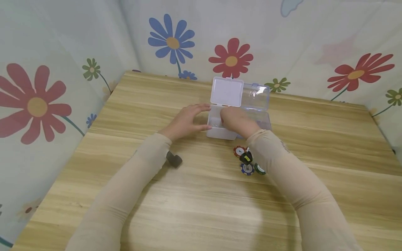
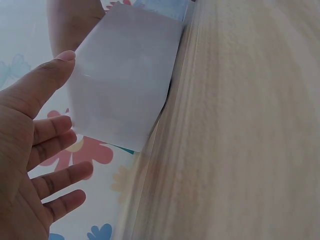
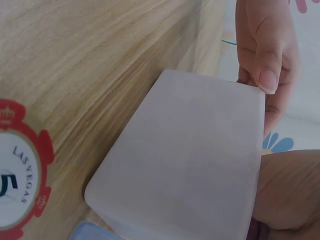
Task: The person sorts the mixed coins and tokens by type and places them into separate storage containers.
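A white lidded box (image 1: pixel 221 133) stands near the back of the table, its lid (image 1: pixel 226 91) tipped up and back. My left hand (image 1: pixel 186 122) is at its left side, thumb at the front corner and fingertips near the back one. In the left wrist view that hand's thumb (image 2: pixel 47 77) touches the box rim while the other fingers spread loosely apart. My right hand (image 1: pixel 237 120) reaches down into the box from above. Its fingertips are hidden behind the box wall, so I cannot tell what they hold. Small clear pieces lie inside the box.
Right of the white box sits a clear bluish plastic box (image 1: pixel 263 120) with its lid (image 1: pixel 255 99) raised. In front lie a red poker chip (image 1: pixel 239 151), a blue chip (image 1: pixel 247 169) and a green chip (image 1: pixel 260 169), partly covered by the right sleeve. A flowered curtain (image 1: pixel 194 21) hangs behind the table.
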### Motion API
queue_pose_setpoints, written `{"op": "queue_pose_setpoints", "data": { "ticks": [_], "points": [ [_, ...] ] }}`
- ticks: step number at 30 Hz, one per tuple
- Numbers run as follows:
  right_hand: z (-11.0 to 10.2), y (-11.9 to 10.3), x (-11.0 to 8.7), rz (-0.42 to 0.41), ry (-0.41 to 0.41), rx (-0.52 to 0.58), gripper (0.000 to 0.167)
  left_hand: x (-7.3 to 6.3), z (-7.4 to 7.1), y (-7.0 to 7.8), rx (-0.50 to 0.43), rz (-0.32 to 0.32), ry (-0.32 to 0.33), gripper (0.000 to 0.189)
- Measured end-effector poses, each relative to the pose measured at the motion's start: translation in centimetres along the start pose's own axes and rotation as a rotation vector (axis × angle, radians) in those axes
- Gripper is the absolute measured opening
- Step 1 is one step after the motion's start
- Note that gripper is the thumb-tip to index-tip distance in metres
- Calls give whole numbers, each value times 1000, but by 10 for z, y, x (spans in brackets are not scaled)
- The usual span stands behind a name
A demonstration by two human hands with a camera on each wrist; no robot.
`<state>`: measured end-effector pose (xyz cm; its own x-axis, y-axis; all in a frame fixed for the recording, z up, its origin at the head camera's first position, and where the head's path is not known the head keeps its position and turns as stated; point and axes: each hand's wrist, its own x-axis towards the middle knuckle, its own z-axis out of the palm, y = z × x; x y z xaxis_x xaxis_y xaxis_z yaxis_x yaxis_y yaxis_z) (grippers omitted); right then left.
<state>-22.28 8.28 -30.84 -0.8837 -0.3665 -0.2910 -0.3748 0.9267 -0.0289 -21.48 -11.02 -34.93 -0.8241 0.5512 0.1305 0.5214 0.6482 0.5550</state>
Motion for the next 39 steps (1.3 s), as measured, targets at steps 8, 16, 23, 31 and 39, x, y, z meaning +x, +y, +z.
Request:
{"op": "queue_pose_setpoints", "data": {
  "ticks": [8,16,23,31,39],
  "points": [
    [1,1,-1,-6,7,-6,13,1,2,1,0,-3,3,69],
    [1,2,-4,-22,14,18,12,0,2,4,-8,-8,1,69],
    [0,2,-9,-39,22,67,17,0,3,3,-5,-11,0,69],
    [-1,3,-15,-38,72,136,24,0,1,4,2,-16,10,68],
    [0,5,-24,-79,149,254,32,-1,-2,7,28,-15,-4,69]
  ]
}}
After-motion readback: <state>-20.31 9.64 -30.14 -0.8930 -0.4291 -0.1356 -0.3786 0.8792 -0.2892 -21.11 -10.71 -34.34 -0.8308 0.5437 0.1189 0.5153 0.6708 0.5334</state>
